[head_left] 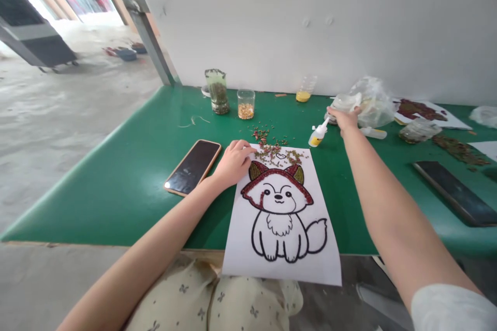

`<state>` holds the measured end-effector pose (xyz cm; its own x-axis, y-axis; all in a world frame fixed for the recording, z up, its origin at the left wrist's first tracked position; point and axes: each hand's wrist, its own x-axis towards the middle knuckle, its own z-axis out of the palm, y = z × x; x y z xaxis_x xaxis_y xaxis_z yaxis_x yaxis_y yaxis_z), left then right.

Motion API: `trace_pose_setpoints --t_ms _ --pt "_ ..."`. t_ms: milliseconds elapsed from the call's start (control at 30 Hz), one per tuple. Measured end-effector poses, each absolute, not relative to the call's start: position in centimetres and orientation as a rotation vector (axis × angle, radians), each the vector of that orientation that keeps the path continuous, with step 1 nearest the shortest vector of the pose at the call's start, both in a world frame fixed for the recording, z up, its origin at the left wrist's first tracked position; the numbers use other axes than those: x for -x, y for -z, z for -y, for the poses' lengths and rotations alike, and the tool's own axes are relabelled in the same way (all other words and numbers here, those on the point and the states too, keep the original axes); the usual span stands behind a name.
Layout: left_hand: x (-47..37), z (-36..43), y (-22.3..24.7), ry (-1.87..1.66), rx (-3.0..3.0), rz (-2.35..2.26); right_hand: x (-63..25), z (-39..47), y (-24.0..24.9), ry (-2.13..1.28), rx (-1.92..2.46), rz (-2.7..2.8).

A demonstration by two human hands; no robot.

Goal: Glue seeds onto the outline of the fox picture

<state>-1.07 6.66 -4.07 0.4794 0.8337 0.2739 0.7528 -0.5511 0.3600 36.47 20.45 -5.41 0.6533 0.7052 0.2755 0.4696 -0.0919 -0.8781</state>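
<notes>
My left hand (234, 162) rests at the upper left edge of a white sheet (243, 248) bearing a fox outline, its fingers bent and touching the paper near scattered seeds (267, 154). Red and green seeds fill the fox's ears and the top of its head. Out to the right, my right hand (344, 118) reaches over a clear plastic container (345, 101), thumb and fingers around its near side. Just left of that hand a small white glue bottle (317, 135) with a yellow label stands on the green table (128, 165).
Left of the sheet lies a phone (194, 166); another dark phone (454, 191) is at right. Behind stand a green seed-filled cup (218, 92), a cup of kernels (246, 104) and a yellow-filled cup (305, 92). A plastic bag (375, 103) sits beside my right hand.
</notes>
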Motion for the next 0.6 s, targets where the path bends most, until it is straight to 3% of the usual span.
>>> trace_pose_setpoints --t_ms 267,600 --pt "1.2 -6.4 4.3 -0.681 -2.523 -1.376 -35.0 -20.4 5.6 -0.217 1.882 0.990" --pt "1.0 -6.3 4.0 -0.674 -2.565 -1.359 -34.0 -19.6 6.6 0.117 1.580 1.679"
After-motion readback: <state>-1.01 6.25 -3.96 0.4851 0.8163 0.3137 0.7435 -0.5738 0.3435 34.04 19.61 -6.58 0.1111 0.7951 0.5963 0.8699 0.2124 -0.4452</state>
